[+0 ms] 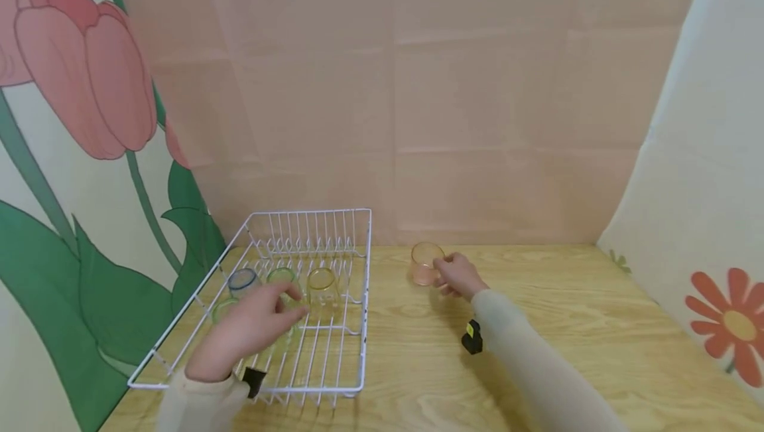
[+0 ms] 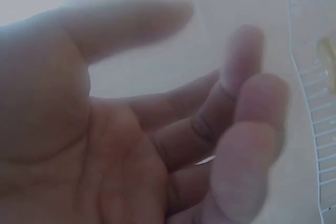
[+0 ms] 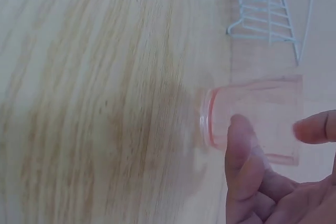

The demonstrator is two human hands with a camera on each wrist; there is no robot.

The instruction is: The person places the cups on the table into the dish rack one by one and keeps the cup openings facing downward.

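A transparent pink glass (image 1: 424,274) stands upright on the wooden table, right of the white wire rack. My right hand (image 1: 459,275) holds its right side. In the right wrist view, the fingers (image 3: 245,174) lie along the glass wall and the thumb is at the rim. My left hand (image 1: 256,322) hovers over the rack, fingers loosely bent, with nothing in the palm (image 2: 115,161). Near it in the rack are a yellow glass (image 1: 323,283), a blue glass (image 1: 243,281) and a green glass (image 1: 282,276). Another green glass (image 1: 222,309) is partly hidden by the left hand.
The white wire dish rack (image 1: 365,326) stands on the left of the wooden table (image 1: 567,326). A pinkish cloth wall (image 1: 477,120) rises behind. Flower-patterned cloths hang at the left and right sides.
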